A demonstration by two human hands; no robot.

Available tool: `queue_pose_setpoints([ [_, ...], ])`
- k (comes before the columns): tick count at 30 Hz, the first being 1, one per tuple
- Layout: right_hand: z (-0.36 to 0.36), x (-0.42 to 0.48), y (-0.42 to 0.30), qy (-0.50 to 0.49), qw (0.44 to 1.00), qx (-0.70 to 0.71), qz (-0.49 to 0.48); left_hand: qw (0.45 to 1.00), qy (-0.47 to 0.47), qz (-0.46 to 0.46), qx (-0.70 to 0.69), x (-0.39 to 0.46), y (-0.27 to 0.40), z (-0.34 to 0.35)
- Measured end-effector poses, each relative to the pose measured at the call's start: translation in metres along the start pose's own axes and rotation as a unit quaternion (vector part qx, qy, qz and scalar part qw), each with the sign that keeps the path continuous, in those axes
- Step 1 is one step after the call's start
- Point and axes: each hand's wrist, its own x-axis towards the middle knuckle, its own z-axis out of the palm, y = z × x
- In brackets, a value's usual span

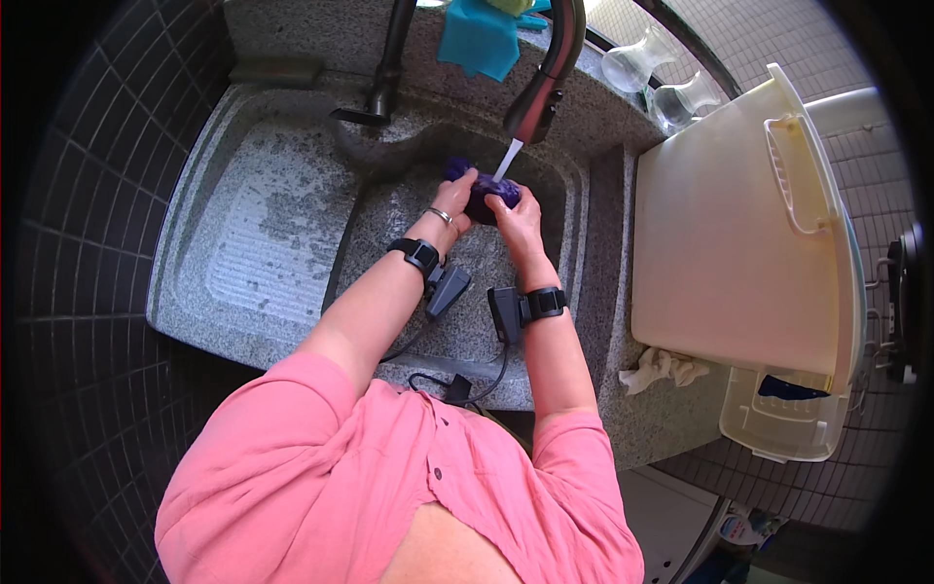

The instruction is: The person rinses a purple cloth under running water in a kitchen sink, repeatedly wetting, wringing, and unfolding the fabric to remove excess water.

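Note:
Between both hands is a bunched dark purple cloth [481, 208], wet and stretched sideways over the deep basin of a stone laundry sink [474, 255]. My left hand [454, 198] grips its left part, with a loose bit sticking out beyond the fingers. On its right side my right hand [521, 219] holds on, thumb on top. A stream of water [508, 160] runs from the dark pull-down faucet [536, 109] onto the cloth between the hands. The cloth's underside is hidden.
A ribbed washboard [255, 255] slopes at the left of the sink. A second tap [379, 95] reaches over the basin's back. At right stand a large white plastic bin [730, 233], a crumpled white cloth [664, 369] and two glass vases [635, 62]. A turquoise container [478, 40] sits behind.

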Motion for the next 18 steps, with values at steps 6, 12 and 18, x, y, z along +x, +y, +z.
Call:
queue_pose_setpoints([
  [6,-0.016,0.015,-0.002,-0.097,0.951,0.171,0.241,0.996,-0.082,0.022,-0.003,0.012,0.005,0.004],
  [12,-0.010,0.010,-0.006,-0.220,0.858,0.346,0.310,0.967,-0.012,0.119,0.227,0.007,0.005,0.027],
  [18,-0.011,0.012,-0.013,-0.251,0.857,0.333,0.304,0.864,-0.070,0.094,0.490,0.023,0.024,0.020],
])
